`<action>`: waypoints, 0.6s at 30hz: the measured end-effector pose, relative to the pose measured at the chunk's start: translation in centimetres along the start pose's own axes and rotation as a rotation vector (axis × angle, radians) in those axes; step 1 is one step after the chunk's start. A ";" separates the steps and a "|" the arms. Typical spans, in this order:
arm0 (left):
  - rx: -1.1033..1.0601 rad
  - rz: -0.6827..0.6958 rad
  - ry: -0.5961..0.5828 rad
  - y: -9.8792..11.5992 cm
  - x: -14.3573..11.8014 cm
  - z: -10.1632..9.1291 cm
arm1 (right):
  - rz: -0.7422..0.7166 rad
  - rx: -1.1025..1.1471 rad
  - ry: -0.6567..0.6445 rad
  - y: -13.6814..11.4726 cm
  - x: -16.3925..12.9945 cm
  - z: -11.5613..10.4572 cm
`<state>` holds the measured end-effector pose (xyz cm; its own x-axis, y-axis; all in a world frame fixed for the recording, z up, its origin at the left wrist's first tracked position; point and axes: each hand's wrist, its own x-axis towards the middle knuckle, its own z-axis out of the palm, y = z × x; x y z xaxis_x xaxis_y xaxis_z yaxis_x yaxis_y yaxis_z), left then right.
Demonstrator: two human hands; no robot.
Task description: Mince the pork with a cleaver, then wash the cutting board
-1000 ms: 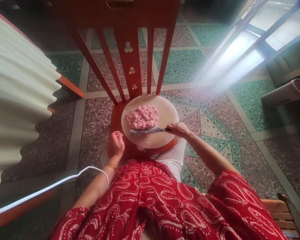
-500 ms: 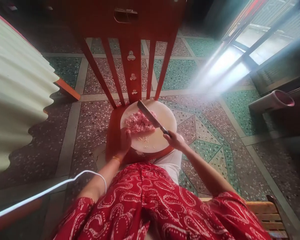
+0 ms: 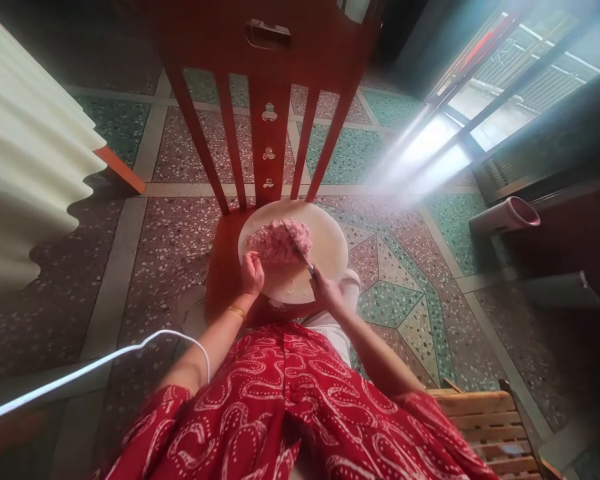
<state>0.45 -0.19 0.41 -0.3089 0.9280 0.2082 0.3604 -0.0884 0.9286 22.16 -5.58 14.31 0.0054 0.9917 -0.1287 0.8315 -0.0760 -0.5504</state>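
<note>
A round pale chopping board [image 3: 330, 243] lies on the seat of a red wooden chair [image 3: 221, 267]. Pink minced meat [image 3: 270, 241] is heaped on its left half, with small bits scattered near the front. My right hand [image 3: 325, 289] is closed around the handle of a cleaver [image 3: 295, 241], whose blade stands edge-down in the meat, slanting toward the far left. At the board's left front rim, my left hand [image 3: 253, 272] is curled beside the meat. Whether anything is inside its fingers is hidden.
The chair's slatted back [image 3: 266, 143] rises behind the board. A white cable [image 3: 130, 348] runs by my left forearm. Pale cloth [image 3: 25, 153] hangs at left. A bin [image 3: 503, 217] stands at right, and a slatted wooden seat [image 3: 485, 417] is at lower right.
The cleaver has come down from above the meat into it, its blade now seen nearly edge-on. My right hand has shifted left and nearer to me. My left hand stays by the rim.
</note>
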 end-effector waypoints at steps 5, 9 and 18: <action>-0.009 -0.016 -0.022 0.1 0.0 -0.1 | 0.032 -0.055 -0.136 -0.9 -0.6 -4.8; 0.008 -0.006 0.009 0.2 0.0 0.0 | -0.089 0.063 0.008 -4.0 -1.1 -8.4; 0.012 -0.006 -0.020 -0.2 0.1 0.1 | 0.019 0.163 -0.114 -1.1 2.9 1.2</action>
<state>0.45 -0.01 0.18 -0.2932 0.9356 0.1966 0.3691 -0.0789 0.9260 20.57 -2.72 13.59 -0.0503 0.9725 -0.2273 0.7309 -0.1193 -0.6720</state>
